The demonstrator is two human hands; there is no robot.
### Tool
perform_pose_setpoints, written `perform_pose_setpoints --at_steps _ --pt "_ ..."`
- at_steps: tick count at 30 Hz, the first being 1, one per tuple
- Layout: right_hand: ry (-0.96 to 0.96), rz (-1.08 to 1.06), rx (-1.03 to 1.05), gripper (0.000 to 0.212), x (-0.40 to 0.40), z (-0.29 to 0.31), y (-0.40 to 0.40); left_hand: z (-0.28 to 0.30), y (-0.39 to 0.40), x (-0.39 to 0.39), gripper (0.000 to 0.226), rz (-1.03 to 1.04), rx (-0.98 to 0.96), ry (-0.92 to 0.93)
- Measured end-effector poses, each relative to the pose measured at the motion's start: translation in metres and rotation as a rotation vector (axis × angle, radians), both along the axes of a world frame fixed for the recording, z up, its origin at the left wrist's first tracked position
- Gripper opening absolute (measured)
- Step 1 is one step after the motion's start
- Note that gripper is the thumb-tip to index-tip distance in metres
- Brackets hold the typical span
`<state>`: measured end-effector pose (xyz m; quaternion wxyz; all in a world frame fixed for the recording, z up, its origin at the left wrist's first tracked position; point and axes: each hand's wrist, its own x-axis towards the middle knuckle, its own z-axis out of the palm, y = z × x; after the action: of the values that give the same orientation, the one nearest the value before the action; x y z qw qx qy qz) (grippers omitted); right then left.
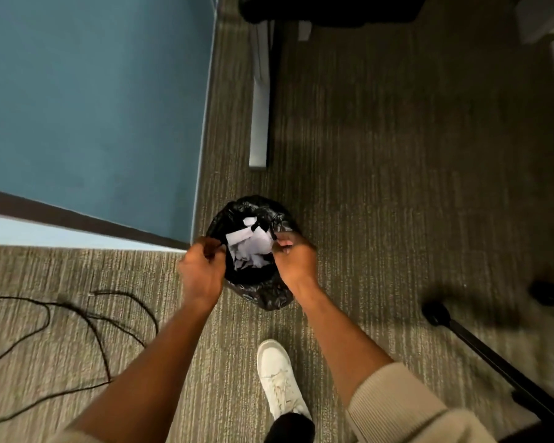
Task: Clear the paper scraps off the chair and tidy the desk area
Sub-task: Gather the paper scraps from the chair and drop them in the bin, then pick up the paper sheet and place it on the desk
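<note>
Dim, warm indoor light, deep shadow at the upper right, motion blur throughout, wide-angle bending at edges.

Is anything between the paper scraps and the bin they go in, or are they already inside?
Nothing visible stands in the way. The paper scraps already lie inside the black bin bag, whose mouth is held open by the left hand and right hand gripping its rim on either side.

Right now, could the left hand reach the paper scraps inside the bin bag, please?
Probably yes: the left hand grips the black bag rim beside the paper scraps, with the mouth open.
</note>
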<state>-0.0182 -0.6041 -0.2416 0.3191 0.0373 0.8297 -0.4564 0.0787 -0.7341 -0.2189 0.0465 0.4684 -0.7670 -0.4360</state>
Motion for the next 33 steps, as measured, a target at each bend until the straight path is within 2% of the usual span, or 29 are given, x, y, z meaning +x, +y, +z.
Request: perform_pose_setpoints --at_steps 8,13,18,27,33 --pt "0.042 -0.295 -0.176 0.009 -0.029 0.045 0.081 0.023 0.068 -0.039 0.017 -0.102 0.103 0.073" --pt "0.149 -0.491 -0.194 0.004 -0.038 0.070 0.183 0.047 0.162 -0.077 0.008 -0.268 0.202 0.163" --pt "0.205 -0.686 -0.193 0.014 -0.032 0.103 0.304 0.076 0.275 -0.104 0.007 -0.420 0.224 0.205" --pt "0.410 -0.912 0.043 0.006 0.012 0.188 0.541 0.136 0.510 -0.101 0.008 -0.797 0.473 0.284" --pt "0.488 -1.171 0.248 0.006 0.055 0.213 0.672 0.158 0.613 -0.083 0.008 -1.085 0.457 0.233"
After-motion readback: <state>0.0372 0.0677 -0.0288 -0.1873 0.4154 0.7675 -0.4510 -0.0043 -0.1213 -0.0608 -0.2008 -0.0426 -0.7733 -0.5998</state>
